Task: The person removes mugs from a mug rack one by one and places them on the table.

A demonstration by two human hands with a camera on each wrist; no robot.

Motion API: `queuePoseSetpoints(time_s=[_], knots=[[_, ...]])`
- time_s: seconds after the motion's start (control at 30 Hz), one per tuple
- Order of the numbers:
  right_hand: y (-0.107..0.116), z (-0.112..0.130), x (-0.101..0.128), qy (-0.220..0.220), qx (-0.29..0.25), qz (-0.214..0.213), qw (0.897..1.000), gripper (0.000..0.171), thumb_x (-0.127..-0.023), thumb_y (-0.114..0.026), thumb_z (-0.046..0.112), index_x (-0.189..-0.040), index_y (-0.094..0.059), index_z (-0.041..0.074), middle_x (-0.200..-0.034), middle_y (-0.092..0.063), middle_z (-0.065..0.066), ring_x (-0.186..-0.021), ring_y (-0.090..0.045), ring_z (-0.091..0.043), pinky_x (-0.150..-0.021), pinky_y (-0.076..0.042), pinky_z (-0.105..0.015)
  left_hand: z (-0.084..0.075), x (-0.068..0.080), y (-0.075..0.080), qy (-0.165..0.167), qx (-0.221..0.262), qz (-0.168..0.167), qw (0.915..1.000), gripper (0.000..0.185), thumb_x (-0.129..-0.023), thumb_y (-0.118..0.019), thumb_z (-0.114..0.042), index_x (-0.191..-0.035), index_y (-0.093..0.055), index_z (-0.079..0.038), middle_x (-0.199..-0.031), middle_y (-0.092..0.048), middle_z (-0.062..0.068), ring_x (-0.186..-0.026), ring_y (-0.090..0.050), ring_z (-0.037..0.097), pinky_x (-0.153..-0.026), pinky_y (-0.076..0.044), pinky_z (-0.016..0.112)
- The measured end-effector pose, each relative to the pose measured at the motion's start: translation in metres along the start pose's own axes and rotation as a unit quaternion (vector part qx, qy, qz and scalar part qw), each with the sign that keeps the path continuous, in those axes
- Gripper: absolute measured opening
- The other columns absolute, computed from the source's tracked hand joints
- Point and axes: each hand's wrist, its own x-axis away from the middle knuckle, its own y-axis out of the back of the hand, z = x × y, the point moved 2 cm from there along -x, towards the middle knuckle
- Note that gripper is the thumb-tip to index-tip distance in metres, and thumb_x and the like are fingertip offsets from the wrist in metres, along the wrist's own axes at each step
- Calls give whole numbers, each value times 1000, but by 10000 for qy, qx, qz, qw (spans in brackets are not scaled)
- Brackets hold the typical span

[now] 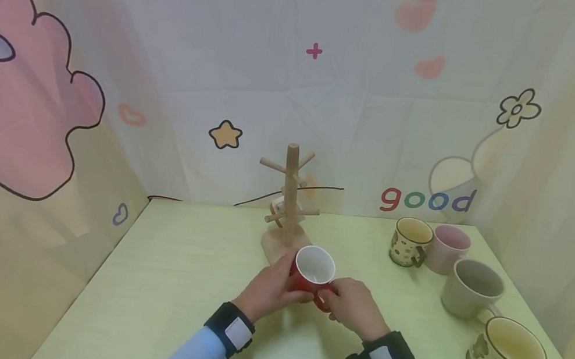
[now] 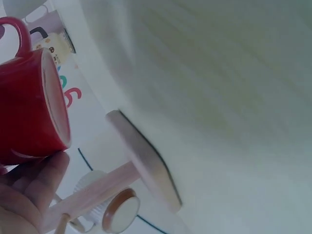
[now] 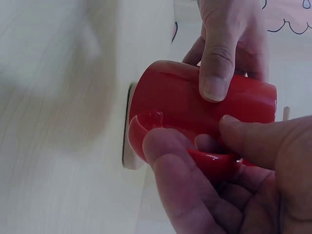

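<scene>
A red mug (image 1: 314,266) with a white inside is held above the table, in front of a wooden mug tree (image 1: 290,194). My left hand (image 1: 269,287) grips the mug's body from the left, its thumb lying along the red side in the right wrist view. On the other side, my right hand (image 1: 356,308) pinches the mug's handle (image 3: 209,163) between thumb and fingers. A white mug with a brown base (image 2: 122,209) hangs on a low peg of the tree, partly hidden behind the post in the head view.
Along the table's right side stand a small yellow patterned mug (image 1: 409,244), a pink mug (image 1: 447,250), a grey mug (image 1: 469,292) and a larger yellow patterned mug (image 1: 505,351). A printed cloth (image 1: 257,71) forms the back wall behind the table (image 1: 161,283).
</scene>
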Motion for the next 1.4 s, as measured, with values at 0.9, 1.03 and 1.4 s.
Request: queuePoseSetpoints(time_s=[0.9,1.03,1.4], knots=[[12,-12,0,-218,713,-450,9962,17,-96,-65,17,-93,-69,2,-69,-61,-3,-58,-58,-16,-52,-46,-30,-13,9,20,707,-3044,170,9498,75,-75,-81,-56,-128,-55,-9,-112,-59,13,-104,-58,31,-85,-52,48],[16,-18,0,-337,804,-474,9951,18,-96,-65,17,-90,-68,1,-68,-60,-3,-58,-57,-17,-53,-46,-30,-10,16,27,856,-3330,278,9386,70,-76,-80,-56,-123,-61,-8,-104,-59,13,-96,-57,30,-80,-51,47],[34,-35,4,-465,865,-654,9930,21,-97,-63,18,-88,-68,-1,-67,-60,-3,-59,-56,-18,-53,-44,-31,-3,27,37,1058,-3857,435,9155,57,-81,-75,-56,-107,-68,-5,-92,-60,12,-85,-60,31,-73,-52,47]])
